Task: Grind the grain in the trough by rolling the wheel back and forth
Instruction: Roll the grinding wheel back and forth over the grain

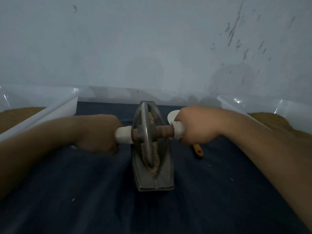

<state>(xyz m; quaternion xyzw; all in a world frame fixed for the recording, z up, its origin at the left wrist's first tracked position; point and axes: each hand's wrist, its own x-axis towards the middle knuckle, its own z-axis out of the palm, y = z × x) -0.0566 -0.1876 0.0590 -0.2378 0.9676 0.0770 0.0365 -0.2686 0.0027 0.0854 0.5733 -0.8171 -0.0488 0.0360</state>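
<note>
1. From my station I see the trough (152,181) mid-frame on the cloth (84,191). Its long axis runs straight away from the camera toward the wall (152,48), with the blunt end nearest and the narrowed end farthest.
2. The wheel (146,132) stands on edge in the trough's groove, over the far half, with its plane along that same axis. Its near rim sits down in the grain (156,163).
3. The grain is pale and coarse, and it is banked along the groove on both sides of the rim.
4. The axle (166,131) crosses the wheel at right angles, left to right, with a white sleeve at each end.
5. The left hand (99,134) is wrapped around the left grip (124,136) and the right hand (195,125) around the right grip (178,131), both knuckles up.
6. The cloth is dark blue and wrinkled, with a few pale specks on it.
7. A yellow-handled tool (198,150) lies just right of the trough, half hidden under the right hand.
8. The left bin (50,107) and the right bin (253,103) are clear plastic, and each holds brown powder (16,115).
9. The wall is pale grey-blue, with dark flecks at the upper right.
</note>
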